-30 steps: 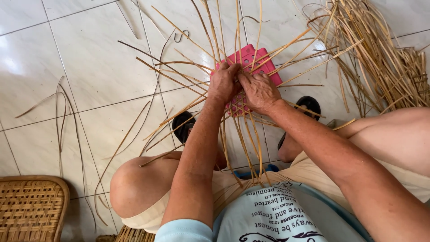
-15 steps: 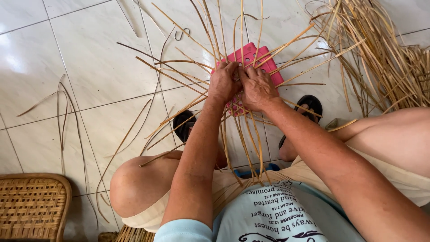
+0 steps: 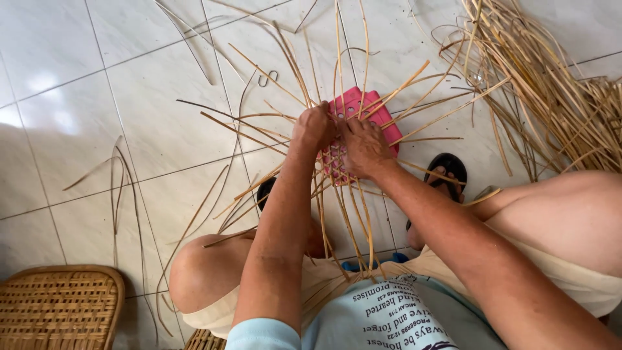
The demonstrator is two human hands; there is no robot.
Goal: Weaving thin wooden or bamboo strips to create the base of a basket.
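from the head camera, your left hand (image 3: 314, 126) and right hand (image 3: 364, 148) meet over a pink perforated panel (image 3: 363, 107), a flat plastic-looking piece with rows of small holes, held out in front of your knees and above the white tiled floor (image 3: 65, 97). both hands are closed narrow, fingers pinched at the panel's near edge where thin cane strips (image 3: 343, 214) pass through it; whether each hand grips the panel or only the strips, you cannot tell, as the fingertips are hidden behind the knuckles.

the strips fan out from the panel in all directions, some upward, some down between your legs. they look light, springy and fairly stiff, likely to whip back if let go and to crack if bent sharply, so hold them close to the holes rather than far out. the panel seems rigid and light; its edge looks the best grip.

a loose heap of cane (image 3: 551, 91) lies at upper right, well apart from your hands. a woven rattan seat (image 3: 58, 308) sits at lower left, and a dark sandal (image 3: 448, 170) shows just beyond your right forearm.
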